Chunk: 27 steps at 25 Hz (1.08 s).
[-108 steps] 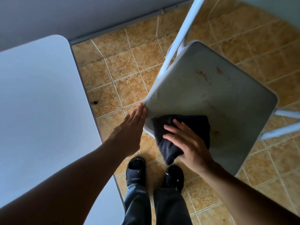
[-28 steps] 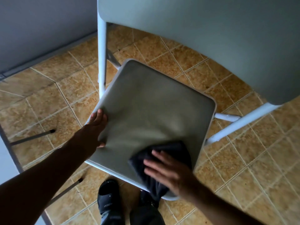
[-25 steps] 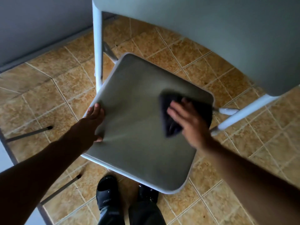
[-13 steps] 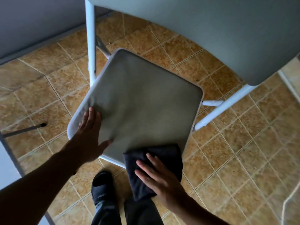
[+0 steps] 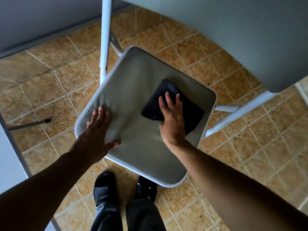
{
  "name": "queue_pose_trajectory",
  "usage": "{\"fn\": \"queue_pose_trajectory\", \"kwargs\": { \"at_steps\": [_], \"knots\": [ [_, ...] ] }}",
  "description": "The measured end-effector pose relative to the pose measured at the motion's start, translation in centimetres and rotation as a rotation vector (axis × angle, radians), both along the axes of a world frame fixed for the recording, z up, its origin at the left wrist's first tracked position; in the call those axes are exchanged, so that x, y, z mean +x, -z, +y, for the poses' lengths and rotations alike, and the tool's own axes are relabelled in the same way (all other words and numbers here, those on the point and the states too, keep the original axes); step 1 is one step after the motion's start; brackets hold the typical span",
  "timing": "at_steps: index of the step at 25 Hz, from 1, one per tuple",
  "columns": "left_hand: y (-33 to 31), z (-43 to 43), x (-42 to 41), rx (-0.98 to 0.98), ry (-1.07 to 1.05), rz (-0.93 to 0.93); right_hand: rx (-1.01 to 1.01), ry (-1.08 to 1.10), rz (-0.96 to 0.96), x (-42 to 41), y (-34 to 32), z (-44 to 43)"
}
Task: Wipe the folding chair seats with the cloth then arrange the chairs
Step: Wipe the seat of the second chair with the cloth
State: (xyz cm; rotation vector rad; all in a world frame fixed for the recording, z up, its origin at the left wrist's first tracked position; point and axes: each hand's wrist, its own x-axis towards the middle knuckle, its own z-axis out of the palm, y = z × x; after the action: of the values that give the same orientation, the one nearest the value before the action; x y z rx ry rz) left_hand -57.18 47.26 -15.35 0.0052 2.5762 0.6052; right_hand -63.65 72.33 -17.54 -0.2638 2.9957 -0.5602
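A folding chair stands in front of me with a grey seat (image 5: 141,90), white tube legs and a grey backrest (image 5: 233,34) filling the upper right. A dark folded cloth (image 5: 191,110) lies on the right half of the seat. My right hand (image 5: 173,119) presses flat on the cloth with fingers spread. My left hand (image 5: 98,129) rests flat on the seat's left front corner, thumb at the edge, holding nothing.
A white table edge (image 5: 10,160) with a dark leg foot (image 5: 28,125) sits at the left. A grey wall (image 5: 41,17) runs along the far left. Brown tiled floor (image 5: 241,147) surrounds the chair. My feet in dark slippers (image 5: 104,189) stand just before the seat.
My right hand has slid the cloth from the seat's front edge up to its right middle. My left hand stays on the left front corner. The view has shifted slightly.
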Motion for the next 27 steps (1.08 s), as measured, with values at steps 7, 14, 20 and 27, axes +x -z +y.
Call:
{"fn": "queue_pose_trajectory", "kwargs": {
  "at_steps": [7, 14, 20, 27],
  "knots": [
    [0.3, 0.1, 0.2, 0.026, -0.041, 0.027, 0.053, -0.616, 0.046, 4.8, -1.1, 2.3],
    [0.8, 0.0, 0.3, 0.074, -0.097, 0.055, 0.086, 0.020, -0.022, -13.6, 1.1, -9.8],
    [0.2, -0.5, 0.8, 0.159, -0.136, 0.108, 0.170, -0.569, -0.008, 2.3, -0.4, -3.5],
    [-0.5, -5.2, 4.4, 0.093, -0.232, 0.200, 0.039, -0.075, -0.128, -7.9, -1.5, -4.3]
  ]
}}
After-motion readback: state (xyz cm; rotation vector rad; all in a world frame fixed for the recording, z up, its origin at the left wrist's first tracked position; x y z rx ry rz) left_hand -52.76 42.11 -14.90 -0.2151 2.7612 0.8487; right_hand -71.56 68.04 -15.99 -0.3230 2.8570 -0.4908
